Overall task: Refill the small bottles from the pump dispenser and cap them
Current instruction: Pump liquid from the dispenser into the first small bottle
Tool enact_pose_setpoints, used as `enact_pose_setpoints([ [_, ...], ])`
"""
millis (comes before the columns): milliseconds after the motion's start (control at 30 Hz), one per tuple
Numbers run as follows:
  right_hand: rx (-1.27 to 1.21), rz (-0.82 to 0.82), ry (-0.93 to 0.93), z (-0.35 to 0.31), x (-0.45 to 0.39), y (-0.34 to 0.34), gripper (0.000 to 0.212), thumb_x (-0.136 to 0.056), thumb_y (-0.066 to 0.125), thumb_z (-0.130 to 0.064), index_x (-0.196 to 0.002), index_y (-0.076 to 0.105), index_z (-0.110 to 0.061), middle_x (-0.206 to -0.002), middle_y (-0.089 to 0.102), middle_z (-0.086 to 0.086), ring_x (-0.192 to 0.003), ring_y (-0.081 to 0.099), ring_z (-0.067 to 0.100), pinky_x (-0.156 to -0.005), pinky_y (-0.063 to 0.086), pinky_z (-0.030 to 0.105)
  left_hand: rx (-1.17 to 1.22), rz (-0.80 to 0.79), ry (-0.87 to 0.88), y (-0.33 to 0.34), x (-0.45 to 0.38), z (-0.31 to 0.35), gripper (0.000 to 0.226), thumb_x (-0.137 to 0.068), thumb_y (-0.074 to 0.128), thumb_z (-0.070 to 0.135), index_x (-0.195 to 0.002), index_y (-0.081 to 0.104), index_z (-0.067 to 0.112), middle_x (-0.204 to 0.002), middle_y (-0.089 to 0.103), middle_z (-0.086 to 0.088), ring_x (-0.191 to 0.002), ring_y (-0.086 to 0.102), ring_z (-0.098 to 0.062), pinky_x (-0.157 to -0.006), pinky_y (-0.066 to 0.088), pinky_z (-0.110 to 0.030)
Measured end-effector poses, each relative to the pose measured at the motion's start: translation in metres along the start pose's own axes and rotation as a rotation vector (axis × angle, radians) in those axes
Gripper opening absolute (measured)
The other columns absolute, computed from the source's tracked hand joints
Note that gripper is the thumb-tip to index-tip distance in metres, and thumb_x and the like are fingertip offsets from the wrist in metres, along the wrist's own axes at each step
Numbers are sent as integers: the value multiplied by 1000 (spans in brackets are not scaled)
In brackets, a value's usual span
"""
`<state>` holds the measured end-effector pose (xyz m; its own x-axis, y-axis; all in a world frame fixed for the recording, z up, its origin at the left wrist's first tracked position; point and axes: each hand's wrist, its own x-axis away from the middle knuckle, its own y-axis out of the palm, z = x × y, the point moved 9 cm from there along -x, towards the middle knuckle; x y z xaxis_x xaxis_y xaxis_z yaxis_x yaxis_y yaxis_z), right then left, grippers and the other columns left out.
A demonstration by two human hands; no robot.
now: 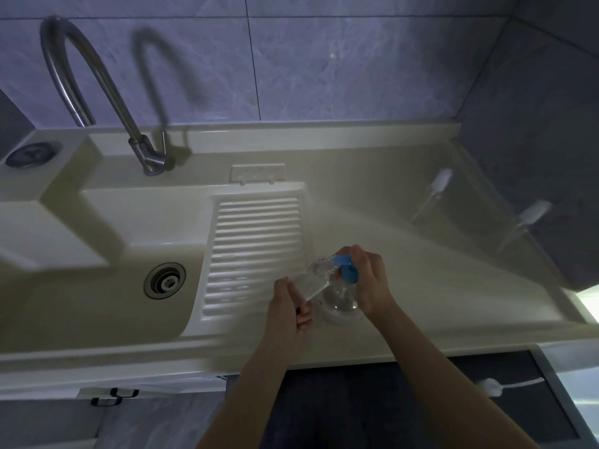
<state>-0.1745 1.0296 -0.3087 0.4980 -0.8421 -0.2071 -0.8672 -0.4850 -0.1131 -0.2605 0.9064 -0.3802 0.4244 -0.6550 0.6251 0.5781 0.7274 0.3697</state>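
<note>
Low in the centre of the frame, the left hand [287, 307] curls round the base of a small clear bottle [311, 280], tilted up-right toward the blue pump head [347, 269]. The right hand [369, 280] grips that pump atop the clear dispenser [342, 307]. Two capped bottles [434, 192] stand far right.

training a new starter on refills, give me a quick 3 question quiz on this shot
1. True or false: the left hand holds a small clear bottle tilted toward the blue pump head.
2. Which hand is on the pump dispenser? A left, B right, C neither.
3. How many capped small bottles stand at the far right of the counter?

Key: 1 true; 2 B, the right hand; 3 two.
</note>
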Motion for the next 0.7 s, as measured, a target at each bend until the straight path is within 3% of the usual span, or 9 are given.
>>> enact_pose_setpoints([
  [133,-64,-51,-47,-13,1,5,47,-88,35,-35,-59,61,-7,-57,56,21,-51,49,36,-53,37,30,15,28,-18,-4,-3,-4,35,-95,31,31,-76,50,10,-44,32,1,-33,24,-7,-35,20,-18],
  [300,-8,-68,-51,-5,0,6,55,-87,33,-33,-59,60,7,-57,60,18,-55,53,38,-55,43,39,29,42,-24,-7,-4,-7,35,-95,31,31,-75,49,9,-43,32,1,-32,24,-7,-33,20,-17],
  [400,18,-30,-6,6,0,3,64,-89,33,-43,-61,61,7,-58,59,24,-55,54,38,-56,42,45,29,35,-22,-7,-3,-5,34,-94,31,28,-68,46,11,-43,32,1,-33,23,-7,-34,20,-17],
  [533,56,12,14,9,2,-1,85,-88,33,-65,-62,61,11,-51,51,19,-47,45,29,-53,35,37,21,13,-11,-5,-3,-3,31,-92,31,26,-67,45,12,-45,32,2,-36,23,-8,-36,20,-19],
  [633,75,-2,16,10,1,0,96,-83,29,-79,-63,60,10,-58,56,27,-54,51,41,-56,42,48,6,1,-12,-4,-3,-3,27,-89,32,24,-70,47,11,-46,31,1,-36,23,-8,-37,21,-20],
  [700,75,10,35,13,0,-1,97,-84,30,-78,-63,55,14,-61,53,33,-57,51,45,-58,42,55,4,-5,-9,-3,-4,-3,27,-90,31,23,-71,47,11,-46,31,1,-36,23,-8,-37,21,-20],
])
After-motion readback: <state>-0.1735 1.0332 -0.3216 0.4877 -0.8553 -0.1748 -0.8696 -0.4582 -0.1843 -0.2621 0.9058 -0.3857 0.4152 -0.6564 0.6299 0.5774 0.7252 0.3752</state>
